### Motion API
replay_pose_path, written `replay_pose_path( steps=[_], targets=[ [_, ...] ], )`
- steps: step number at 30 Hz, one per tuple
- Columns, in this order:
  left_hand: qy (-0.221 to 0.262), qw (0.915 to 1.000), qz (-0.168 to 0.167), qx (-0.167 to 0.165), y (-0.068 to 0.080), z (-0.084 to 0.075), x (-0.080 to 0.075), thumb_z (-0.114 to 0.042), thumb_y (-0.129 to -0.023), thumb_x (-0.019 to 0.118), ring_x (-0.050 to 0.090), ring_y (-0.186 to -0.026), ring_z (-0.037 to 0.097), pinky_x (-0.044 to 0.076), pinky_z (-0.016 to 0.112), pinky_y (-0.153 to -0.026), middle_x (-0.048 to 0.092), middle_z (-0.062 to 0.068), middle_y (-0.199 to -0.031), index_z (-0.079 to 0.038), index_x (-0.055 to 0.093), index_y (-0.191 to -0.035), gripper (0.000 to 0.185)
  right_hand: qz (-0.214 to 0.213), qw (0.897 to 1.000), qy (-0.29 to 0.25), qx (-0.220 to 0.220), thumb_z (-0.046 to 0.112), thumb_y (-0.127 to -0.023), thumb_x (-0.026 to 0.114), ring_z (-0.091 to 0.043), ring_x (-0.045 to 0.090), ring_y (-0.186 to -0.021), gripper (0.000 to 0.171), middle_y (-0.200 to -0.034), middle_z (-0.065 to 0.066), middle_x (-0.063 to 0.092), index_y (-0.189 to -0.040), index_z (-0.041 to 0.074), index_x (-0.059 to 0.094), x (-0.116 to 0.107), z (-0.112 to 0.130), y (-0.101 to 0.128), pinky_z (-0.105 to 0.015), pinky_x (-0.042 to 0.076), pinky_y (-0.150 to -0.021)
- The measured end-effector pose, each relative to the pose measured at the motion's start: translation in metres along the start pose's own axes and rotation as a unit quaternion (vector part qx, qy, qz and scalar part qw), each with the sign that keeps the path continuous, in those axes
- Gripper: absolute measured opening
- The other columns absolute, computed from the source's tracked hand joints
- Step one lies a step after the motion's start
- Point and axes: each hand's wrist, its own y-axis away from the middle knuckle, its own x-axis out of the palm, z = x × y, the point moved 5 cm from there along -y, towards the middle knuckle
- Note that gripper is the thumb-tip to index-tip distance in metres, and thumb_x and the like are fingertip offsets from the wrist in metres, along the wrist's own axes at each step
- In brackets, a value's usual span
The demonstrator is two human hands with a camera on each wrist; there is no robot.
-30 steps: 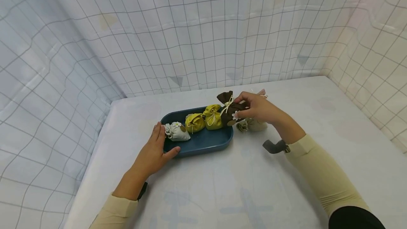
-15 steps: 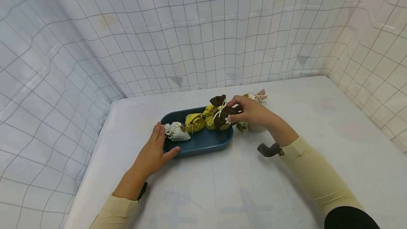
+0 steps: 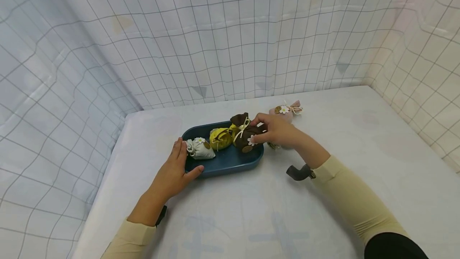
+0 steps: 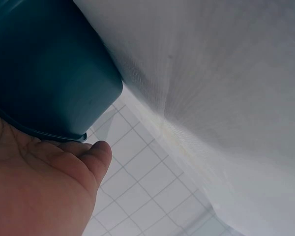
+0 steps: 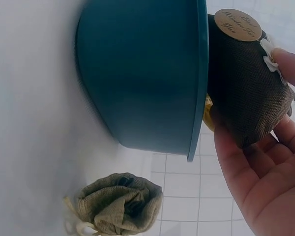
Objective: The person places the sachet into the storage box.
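My right hand [image 3: 278, 131] pinches a dark brown drawstring pouch [image 3: 244, 138] between thumb and fingers, over the right end of a blue tray [image 3: 223, 168]. In the right wrist view, the brown pouch [image 5: 243, 81] sits at the tray's rim and bears a white flower and a round tag. Straight fingers of my left hand [image 3: 172, 177] rest along the tray's left end, the thumb at its front. Inside the tray lie a white pouch [image 3: 201, 151] with a flower and a yellow pouch [image 3: 220, 139]. A second yellow pouch [image 3: 233, 128] is mostly hidden behind the brown one.
A pink pouch [image 3: 282, 114] with a flower lies on the white table [image 3: 230, 215], behind my right hand. Beside the tray's right end is an olive-beige pouch [image 5: 120, 204], largely covered by that hand in the head view. Grid-patterned curtains [image 3: 230, 43] enclose the table's back and sides.
My right hand has carried the brown pouch left and down, from the tray's right edge to inside its outline, uncovering the pink pouch. The left hand and tray have stayed still.
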Motion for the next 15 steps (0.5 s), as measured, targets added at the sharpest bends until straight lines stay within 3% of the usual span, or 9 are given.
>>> replay_pose_path(
  steps=[6,11,15],
  targets=[
    [0.003,1.0,0.001,0.003,0.0,0.0,0.0,-0.059,-0.095,0.056,0.005,-0.15,0.038,0.024,0.056,-0.114,0.0,0.024,-0.163,0.009,0.006,-0.155,0.104,0.004,1.0,0.015,0.009,0.022,-0.082,0.081,-0.019,0.059,-0.095,0.038,-0.112,-0.005,0.065,-0.114,0.013,0.061,0.008,0.003,-0.002,-0.034,0.049,-0.079],
    [0.005,1.0,0.001,0.003,0.001,-0.001,-0.001,-0.059,-0.095,0.056,0.004,-0.15,0.038,0.023,0.056,-0.114,-0.002,0.022,-0.164,0.009,0.007,-0.155,0.103,0.0,0.999,0.029,0.014,0.022,-0.082,0.082,-0.019,0.055,-0.1,0.037,-0.116,-0.005,0.063,-0.111,0.012,0.061,0.014,0.001,-0.005,-0.033,0.046,-0.085],
    [0.006,1.0,0.001,0.002,0.001,-0.001,-0.001,-0.059,-0.095,0.056,0.004,-0.15,0.038,0.023,0.056,-0.114,-0.003,0.021,-0.164,0.009,0.007,-0.155,0.103,-0.007,0.999,0.052,0.006,0.022,-0.081,0.082,-0.019,0.055,-0.093,0.033,-0.107,-0.004,0.065,-0.105,0.012,0.062,0.017,0.003,-0.005,-0.032,0.047,-0.079]
  ],
)
